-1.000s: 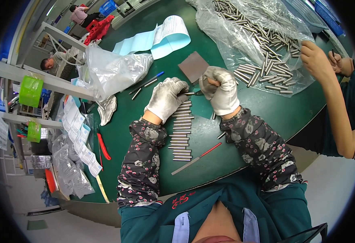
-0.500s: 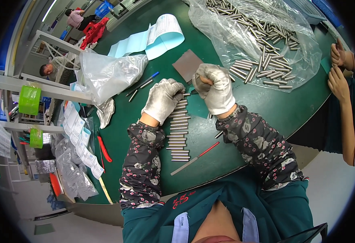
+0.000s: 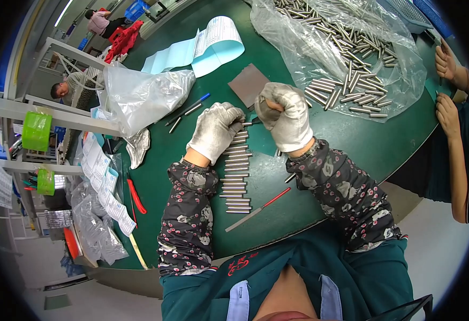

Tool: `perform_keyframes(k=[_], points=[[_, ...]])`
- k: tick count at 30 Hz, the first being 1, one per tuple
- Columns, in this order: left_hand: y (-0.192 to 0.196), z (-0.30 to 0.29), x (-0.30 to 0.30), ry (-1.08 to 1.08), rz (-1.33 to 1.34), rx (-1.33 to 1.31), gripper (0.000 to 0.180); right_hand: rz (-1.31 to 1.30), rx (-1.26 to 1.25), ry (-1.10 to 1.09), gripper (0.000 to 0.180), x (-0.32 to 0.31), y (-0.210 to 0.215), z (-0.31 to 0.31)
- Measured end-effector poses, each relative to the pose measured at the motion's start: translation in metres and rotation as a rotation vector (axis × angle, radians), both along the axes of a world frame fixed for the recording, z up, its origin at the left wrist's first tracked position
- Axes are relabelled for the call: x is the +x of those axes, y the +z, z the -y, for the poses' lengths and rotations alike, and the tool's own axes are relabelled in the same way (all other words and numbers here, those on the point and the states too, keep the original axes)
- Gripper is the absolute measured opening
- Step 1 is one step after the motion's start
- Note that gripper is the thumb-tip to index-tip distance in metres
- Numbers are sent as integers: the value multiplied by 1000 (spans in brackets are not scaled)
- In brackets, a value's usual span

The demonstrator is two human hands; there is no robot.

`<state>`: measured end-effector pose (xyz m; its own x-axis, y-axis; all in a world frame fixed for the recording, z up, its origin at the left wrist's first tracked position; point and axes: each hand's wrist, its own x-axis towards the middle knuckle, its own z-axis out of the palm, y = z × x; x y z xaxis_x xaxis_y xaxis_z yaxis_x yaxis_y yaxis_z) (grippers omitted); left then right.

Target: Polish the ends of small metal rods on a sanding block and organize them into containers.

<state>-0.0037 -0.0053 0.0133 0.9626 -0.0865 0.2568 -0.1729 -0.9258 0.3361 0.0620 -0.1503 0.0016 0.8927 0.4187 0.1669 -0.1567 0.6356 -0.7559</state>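
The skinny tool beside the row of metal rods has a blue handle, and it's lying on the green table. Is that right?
Not quite: the handle is red, not blue, as the head view shows. The skinny tool does lie on the green table, beside the row of metal rods.

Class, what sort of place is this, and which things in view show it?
Likely a factory or workshop handling small metal parts, judging by the heap of metal rods on clear plastic, the row of rods on the green worktable and the red-handled, file-like tool.
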Motion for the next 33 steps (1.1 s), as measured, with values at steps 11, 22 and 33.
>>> perform_keyframes(k=[11,22,33], points=[[2,-2,4,-7,-66,7,15,97,-28,92,30,-4,9,2],[2,-2,-2,2,-30,28,17,-37,-103,88,35,-3,6,1],[1,4,-2,16,18,74,16,-31,-42,18,34,2,2,4]])
